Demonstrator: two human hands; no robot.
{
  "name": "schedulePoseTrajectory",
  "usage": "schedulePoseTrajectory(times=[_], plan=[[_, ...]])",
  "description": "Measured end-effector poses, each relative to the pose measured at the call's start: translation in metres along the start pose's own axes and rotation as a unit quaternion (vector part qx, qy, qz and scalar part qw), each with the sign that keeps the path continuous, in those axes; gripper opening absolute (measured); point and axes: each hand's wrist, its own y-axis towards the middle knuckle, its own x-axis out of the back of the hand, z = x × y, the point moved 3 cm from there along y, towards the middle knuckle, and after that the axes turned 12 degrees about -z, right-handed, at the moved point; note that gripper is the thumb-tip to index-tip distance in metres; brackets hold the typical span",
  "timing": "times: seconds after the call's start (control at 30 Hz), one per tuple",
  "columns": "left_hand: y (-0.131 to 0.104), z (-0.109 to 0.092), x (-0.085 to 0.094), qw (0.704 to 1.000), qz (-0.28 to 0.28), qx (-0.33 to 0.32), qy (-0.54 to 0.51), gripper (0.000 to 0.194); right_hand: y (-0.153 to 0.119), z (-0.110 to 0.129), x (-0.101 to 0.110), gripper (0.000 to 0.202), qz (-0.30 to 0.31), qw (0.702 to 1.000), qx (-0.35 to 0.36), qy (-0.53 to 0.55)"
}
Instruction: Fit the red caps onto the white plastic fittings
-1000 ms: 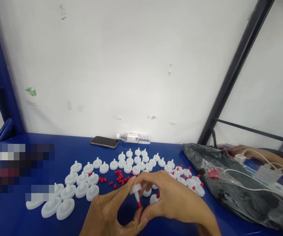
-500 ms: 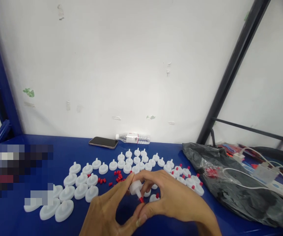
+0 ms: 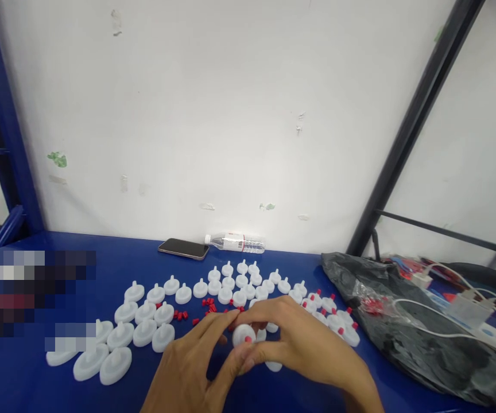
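Observation:
A white nozzle cap [image 3: 240,332] with a small red tip cover [image 3: 248,339] on its spout is held up between my two hands, spout facing me. My left hand [image 3: 190,361] curls round it from the left, the thumb close under the red tip cover. From the right, my right hand [image 3: 302,344] grips the same cap, its thumb and fingertips by the spout. The fingers behind the cap are partly hidden. Loose red tip covers [image 3: 181,315] lie beyond my hands. Bare white nozzle caps [image 3: 144,332] stand to the left and at the back.
Nozzle caps with red covers [image 3: 333,320] stand at the right. A black plastic bag [image 3: 386,338] lies beside them, with a clear bag of red pieces [image 3: 371,304] on top. A phone [image 3: 183,248] and a plastic bottle [image 3: 239,242] lie against the wall. White cables [image 3: 429,332] cross the right side.
The held cap has turned so that its spout, earlier slanting down to the right, points more toward me. My hands stay round it. The view has shifted slightly.

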Motion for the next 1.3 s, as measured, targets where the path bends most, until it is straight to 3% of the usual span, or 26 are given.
schedulePoseTrajectory(times=[0.1,0.3,0.37,0.53,0.87,1.3], plan=[[0.001,-0.003,0.002,1.0,-0.011,0.011,0.003,0.029,0.001,-0.005,0.003,0.017,-0.014,0.999,-0.007,-0.035],[0.002,-0.008,0.004,1.0,-0.006,0.017,0.012,0.028,0.001,-0.034,0.024,0.028,-0.189,0.964,-0.108,-0.152],[0.001,-0.008,0.003,1.0,0.005,0.001,0.028,0.029,0.001,-0.046,0.03,0.025,-0.211,0.95,-0.131,-0.188],[0.001,-0.006,0.0,0.999,0.028,-0.018,0.042,0.029,0.002,-0.067,0.035,0.019,-0.21,0.933,-0.152,-0.249],[-0.001,-0.005,-0.005,0.998,0.034,-0.035,0.05,0.03,-0.001,-0.077,0.032,0.009,-0.185,0.928,-0.193,-0.261],[-0.002,-0.007,-0.001,0.996,0.026,-0.047,0.077,0.032,-0.011,-0.095,0.053,0.035,-0.219,0.903,-0.187,-0.318]])
